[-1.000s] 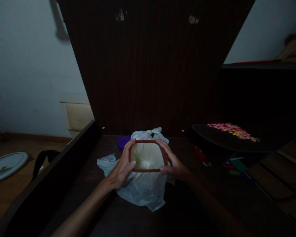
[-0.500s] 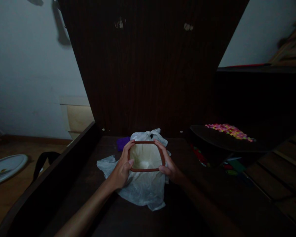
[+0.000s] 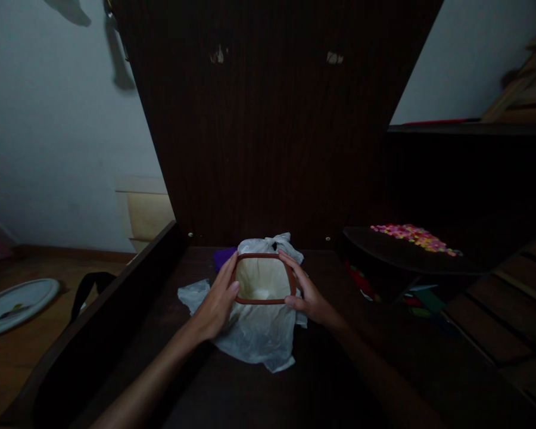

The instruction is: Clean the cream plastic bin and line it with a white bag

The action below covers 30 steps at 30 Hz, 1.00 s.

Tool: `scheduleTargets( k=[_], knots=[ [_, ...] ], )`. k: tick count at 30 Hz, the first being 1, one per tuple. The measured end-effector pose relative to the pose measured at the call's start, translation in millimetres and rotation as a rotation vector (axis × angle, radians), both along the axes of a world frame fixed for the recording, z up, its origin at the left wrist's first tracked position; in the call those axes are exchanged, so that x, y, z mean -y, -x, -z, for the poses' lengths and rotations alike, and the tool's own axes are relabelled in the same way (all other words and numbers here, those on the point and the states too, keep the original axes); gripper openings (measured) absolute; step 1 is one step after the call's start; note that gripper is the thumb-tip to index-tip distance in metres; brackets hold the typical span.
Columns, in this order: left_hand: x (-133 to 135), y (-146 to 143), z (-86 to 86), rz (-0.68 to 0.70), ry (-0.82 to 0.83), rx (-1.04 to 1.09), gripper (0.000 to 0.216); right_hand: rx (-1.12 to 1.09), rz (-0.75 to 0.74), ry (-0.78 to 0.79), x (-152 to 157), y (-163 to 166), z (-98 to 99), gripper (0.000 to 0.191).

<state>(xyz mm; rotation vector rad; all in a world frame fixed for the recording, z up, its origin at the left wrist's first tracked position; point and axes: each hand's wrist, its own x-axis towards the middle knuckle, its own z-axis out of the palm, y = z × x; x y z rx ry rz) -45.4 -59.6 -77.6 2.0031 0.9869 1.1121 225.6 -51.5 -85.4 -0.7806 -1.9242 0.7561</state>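
A small waste bin with a brown, rounded four-sided rim [image 3: 262,301] stands in the middle of the head view. A thin white plastic bag [image 3: 256,339] lines its inside and spreads out over the dark surface around it. My left hand [image 3: 218,301] is closed on the left side of the rim, fingers along the edge and thumb at the near corner. On the right side my right hand [image 3: 310,298] holds the rim, its thumb on the near right corner. The bin's outer walls are hidden by the bag and hands.
Behind the bin lie a knotted white bag [image 3: 286,243] and a purple item [image 3: 222,258]. A dark upright panel [image 3: 268,149] rises at the back. A raised board [image 3: 116,298] edges the left. Colourful small pieces [image 3: 415,237] lie on a shelf at right.
My left thumb has shifted off the top of the rim to its outer left side. The right hand keeps nearly the same hold. The view has moved slightly.
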Motion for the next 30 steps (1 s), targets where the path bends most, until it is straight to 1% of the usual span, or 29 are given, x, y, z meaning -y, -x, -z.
scheduleTargets(
  k=[3,4,5,9,10,12,15,18,22,28,30],
  knots=[
    [20,4,-1.0,-0.085,-0.035,-0.053,0.072,0.039,0.003,-0.031,-3,-7,-2.3,0.105],
    [28,2,0.9,-0.119,-0.058,-0.057,0.077,0.053,0.001,-0.032,-4,-8,-3.0,0.112],
    [36,-2,3.8,-0.154,-0.084,-0.072,0.087,0.069,-0.004,-0.026,-4,-10,-3.8,0.120],
    [63,-33,21.4,-0.286,-0.233,-0.139,0.138,0.149,-0.017,0.058,-1,-10,-8.1,0.149],
    [66,-42,26.2,-0.315,-0.296,-0.138,0.145,0.167,-0.023,0.086,0,-10,-9.4,0.153],
    [68,-55,34.9,-0.386,-0.388,-0.174,0.142,0.196,-0.042,0.128,2,-9,-11.8,0.155],
    [66,-59,42.9,-0.413,-0.450,-0.212,0.128,0.235,-0.075,0.130,2,-11,-15.3,0.150],
    [65,-48,43.5,-0.367,-0.429,-0.234,0.117,0.288,-0.072,0.103,1,-16,-19.0,0.140],
    [63,-27,37.7,-0.318,-0.361,-0.239,0.111,0.337,-0.038,0.073,1,-23,-22.8,0.119],
    [48,-2,26.0,-0.268,-0.389,-0.216,0.097,0.283,0.014,-0.037,-1,-25,-23.6,0.084],
    [41,5,21.1,-0.251,-0.388,-0.221,0.091,0.244,0.035,-0.035,-1,-23,-22.5,0.078]
  ],
)
